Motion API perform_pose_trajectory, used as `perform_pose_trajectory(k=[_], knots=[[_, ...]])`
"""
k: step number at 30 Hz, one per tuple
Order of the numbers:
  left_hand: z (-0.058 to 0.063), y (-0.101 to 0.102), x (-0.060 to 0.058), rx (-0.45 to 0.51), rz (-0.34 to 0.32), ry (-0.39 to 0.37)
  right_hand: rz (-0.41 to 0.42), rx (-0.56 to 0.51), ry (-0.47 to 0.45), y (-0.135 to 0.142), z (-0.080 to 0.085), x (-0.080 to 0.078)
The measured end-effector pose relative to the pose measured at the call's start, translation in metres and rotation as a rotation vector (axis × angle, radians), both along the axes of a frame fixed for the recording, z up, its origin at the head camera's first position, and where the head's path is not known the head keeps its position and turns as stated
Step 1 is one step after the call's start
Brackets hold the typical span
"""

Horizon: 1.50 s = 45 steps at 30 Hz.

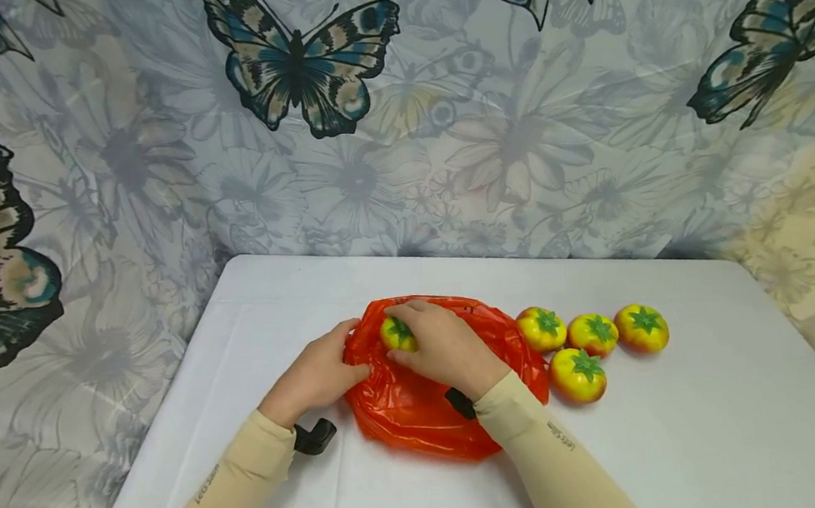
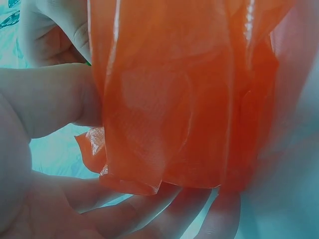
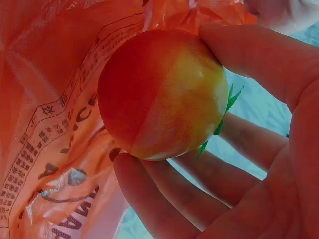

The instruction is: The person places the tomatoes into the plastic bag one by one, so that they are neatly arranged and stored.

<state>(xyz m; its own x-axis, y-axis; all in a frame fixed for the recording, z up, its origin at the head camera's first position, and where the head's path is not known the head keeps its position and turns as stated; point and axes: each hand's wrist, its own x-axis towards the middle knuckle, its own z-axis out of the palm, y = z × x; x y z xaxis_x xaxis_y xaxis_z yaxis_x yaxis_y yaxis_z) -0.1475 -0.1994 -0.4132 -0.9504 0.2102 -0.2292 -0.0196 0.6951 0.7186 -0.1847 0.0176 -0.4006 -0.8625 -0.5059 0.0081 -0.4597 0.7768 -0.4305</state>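
Note:
A red plastic bag (image 1: 427,428) with dark printing lies spread on the white table. My left hand (image 1: 323,372) holds the bag's left edge; in the left wrist view its thumb (image 2: 55,97) lies against the red plastic, and the other fingers (image 2: 144,214) curl in below, partly hidden by it. Above the bag, my right hand (image 1: 448,346) grips a red-and-yellow tomato (image 1: 397,335) with a green leafy top. Close up in the right wrist view, that tomato (image 3: 159,94) sits between thumb and fingertips, with the printed bag (image 3: 45,124) behind it.
Several similar tomatoes stand right of the bag: one near its edge (image 1: 541,329), one in front (image 1: 578,375), others (image 1: 594,335) farther right, the outermost (image 1: 642,329) among them. The table (image 1: 734,401) meets a butterfly-patterned cloth (image 1: 516,149) at the back.

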Motion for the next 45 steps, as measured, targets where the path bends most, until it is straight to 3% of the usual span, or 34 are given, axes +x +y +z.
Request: perform_pose_trajectory(k=[34, 40, 45], knots=[[0.0, 0.003, 0.002, 0.01, -0.048, 0.03, -0.005, 0.031, -0.009, -0.003, -0.011, -0.001], [0.0, 0.003, 0.003, -0.006, -0.04, 0.019, 0.003, 0.037, 0.007, -0.001, -0.009, 0.001], [0.002, 0.0, 0.003, 0.005, -0.039, 0.015, 0.008, 0.043, 0.053, 0.005, 0.003, 0.008]])
